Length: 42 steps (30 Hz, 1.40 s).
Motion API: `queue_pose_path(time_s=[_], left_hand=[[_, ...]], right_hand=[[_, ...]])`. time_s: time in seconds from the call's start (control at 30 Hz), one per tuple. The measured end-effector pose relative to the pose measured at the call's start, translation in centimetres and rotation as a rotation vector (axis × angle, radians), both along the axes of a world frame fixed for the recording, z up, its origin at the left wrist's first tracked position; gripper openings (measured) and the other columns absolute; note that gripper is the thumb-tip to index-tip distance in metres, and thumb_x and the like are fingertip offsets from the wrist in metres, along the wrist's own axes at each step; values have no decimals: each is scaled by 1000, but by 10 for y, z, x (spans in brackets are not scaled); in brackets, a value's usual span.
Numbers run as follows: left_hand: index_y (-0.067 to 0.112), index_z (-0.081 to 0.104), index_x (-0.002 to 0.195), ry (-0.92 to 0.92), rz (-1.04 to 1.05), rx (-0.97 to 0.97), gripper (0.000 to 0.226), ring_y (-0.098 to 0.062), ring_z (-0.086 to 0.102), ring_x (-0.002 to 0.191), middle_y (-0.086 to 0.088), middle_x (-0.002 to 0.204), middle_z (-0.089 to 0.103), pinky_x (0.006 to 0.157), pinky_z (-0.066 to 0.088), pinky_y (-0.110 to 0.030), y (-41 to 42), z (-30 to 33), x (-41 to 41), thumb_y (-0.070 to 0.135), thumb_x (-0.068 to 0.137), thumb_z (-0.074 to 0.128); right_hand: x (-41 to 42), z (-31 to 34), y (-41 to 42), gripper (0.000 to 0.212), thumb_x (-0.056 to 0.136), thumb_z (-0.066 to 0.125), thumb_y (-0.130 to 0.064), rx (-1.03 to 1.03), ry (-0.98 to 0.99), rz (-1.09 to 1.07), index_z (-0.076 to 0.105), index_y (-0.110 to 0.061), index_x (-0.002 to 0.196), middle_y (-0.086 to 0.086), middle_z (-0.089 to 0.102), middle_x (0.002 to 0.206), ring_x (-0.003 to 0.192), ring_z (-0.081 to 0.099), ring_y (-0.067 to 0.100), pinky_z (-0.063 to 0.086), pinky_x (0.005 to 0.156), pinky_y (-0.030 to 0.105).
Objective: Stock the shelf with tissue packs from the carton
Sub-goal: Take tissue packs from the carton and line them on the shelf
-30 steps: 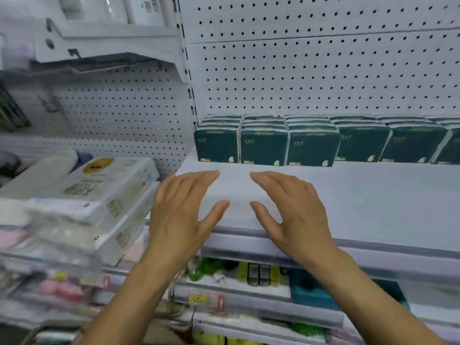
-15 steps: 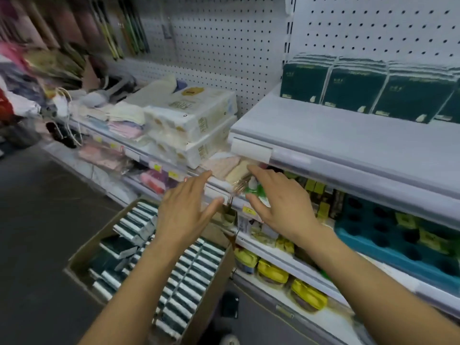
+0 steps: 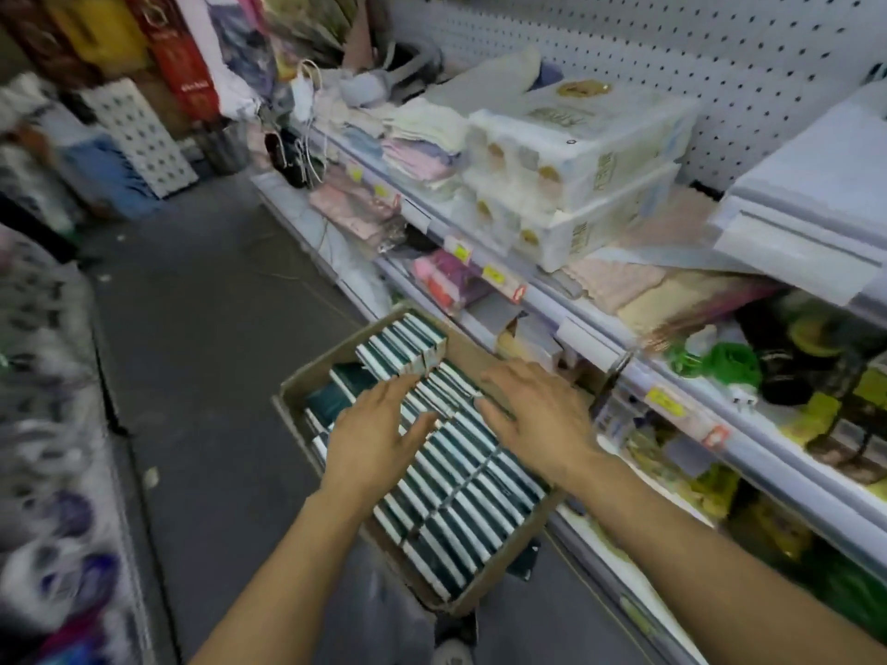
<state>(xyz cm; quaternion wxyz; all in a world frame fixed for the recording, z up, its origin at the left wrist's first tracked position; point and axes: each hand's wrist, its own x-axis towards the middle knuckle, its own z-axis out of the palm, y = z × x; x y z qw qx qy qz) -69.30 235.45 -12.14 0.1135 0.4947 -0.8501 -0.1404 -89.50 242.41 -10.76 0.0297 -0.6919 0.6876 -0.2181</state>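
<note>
A brown carton [image 3: 314, 371] stands on the floor beside the shelving, packed with rows of dark green and white tissue packs [image 3: 461, 496] standing on edge. A few more packs [image 3: 401, 350] sit higher at its far end. My left hand [image 3: 374, 434] hovers over the packs, palm down, fingers spread. My right hand [image 3: 537, 415] hovers beside it over the carton's right half, fingers straight. Neither hand holds anything. The white shelf [image 3: 811, 204] shows only its left end at the upper right.
Large white toilet-roll packs [image 3: 576, 160] are stacked on the shelf left of the white one, with folded cloths [image 3: 422, 146] beyond. Lower shelves [image 3: 720, 424] hold green and yellow goods. The grey aisle floor [image 3: 201, 328] runs to the left, bagged goods [image 3: 43, 424] at its left side.
The view swung down and left from the shelf to the carton. Both hands dropped from the shelf front to just above the packs in the carton, still holding nothing.
</note>
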Motion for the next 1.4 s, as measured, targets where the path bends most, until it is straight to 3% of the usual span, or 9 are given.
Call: queue_pose_path(time_s=[0.13, 0.23, 0.47, 0.7, 0.87, 1.07, 1.27, 1.33, 1.4], left_hand=[[26, 47, 141, 14, 94, 75, 49, -19, 56, 119, 4, 136, 55, 85, 52, -40, -42, -35, 24, 51, 99, 48], [25, 48, 140, 8, 142, 112, 47, -19, 57, 117, 2, 136, 55, 85, 53, -40, -78, -61, 34, 49, 100, 48], [25, 48, 140, 60, 303, 211, 48, -17, 61, 108, 2, 137, 54, 82, 56, -43, -145, -128, 51, 48, 98, 51], [14, 38, 143, 275, 557, 417, 57, -26, 58, 114, -8, 142, 45, 96, 49, -43, -196, -190, 51, 41, 97, 58], [15, 29, 140, 339, 665, 641, 69, -31, 58, 120, -11, 136, 57, 98, 48, -42, -219, -220, 43, 49, 91, 63], [15, 17, 149, 288, 728, 564, 81, -39, 60, 114, -19, 133, 58, 91, 52, -45, -230, -224, 32, 33, 91, 70], [43, 14, 153, 464, 660, 540, 77, -34, 62, 70, -12, 92, 64, 54, 50, -39, -217, -218, 41, 15, 95, 58], [41, 34, 149, 534, 645, 563, 60, -39, 61, 73, -2, 82, 59, 64, 55, -48, -210, -206, 44, 14, 99, 53], [31, 58, 135, 546, 623, 568, 38, -30, 53, 64, 3, 74, 55, 65, 55, -44, -201, -189, 44, 15, 101, 49]], right_hand=[[30, -37, -56, 34, 100, 48, -35, 92, -85, 33, 59, -20, 129, 1, 58, 127, 113, 55, 23, 47, 86, 37], [46, -70, -101, 29, 97, 53, -30, 133, -142, 42, 64, -16, 120, 5, 62, 119, 106, 59, 27, 50, 83, 43], [68, -137, -183, 25, 98, 51, -29, 204, -136, 51, 65, -18, 116, 3, 63, 115, 107, 58, 23, 47, 80, 36], [81, -194, -249, 33, 99, 49, -38, 348, 20, 67, 59, -19, 123, 3, 58, 121, 113, 53, 21, 48, 81, 36], [93, -217, -274, 56, 93, 48, -59, 419, 273, -16, 54, -12, 123, 9, 54, 122, 115, 50, 26, 46, 89, 40], [105, -229, -286, 42, 91, 55, -41, 403, 312, 12, 50, -11, 120, 8, 50, 123, 112, 49, 23, 38, 70, 34], [92, -214, -269, 30, 84, 60, -38, 366, -105, -153, 56, -15, 102, 1, 51, 109, 99, 53, 20, 37, 63, 31], [80, -203, -255, 23, 83, 61, -37, 354, -369, -251, 52, -19, 94, -3, 56, 91, 83, 56, 21, 42, 63, 34], [67, -190, -240, 23, 81, 62, -37, 367, -591, -323, 51, -21, 92, -4, 56, 74, 70, 56, 22, 48, 65, 39]])
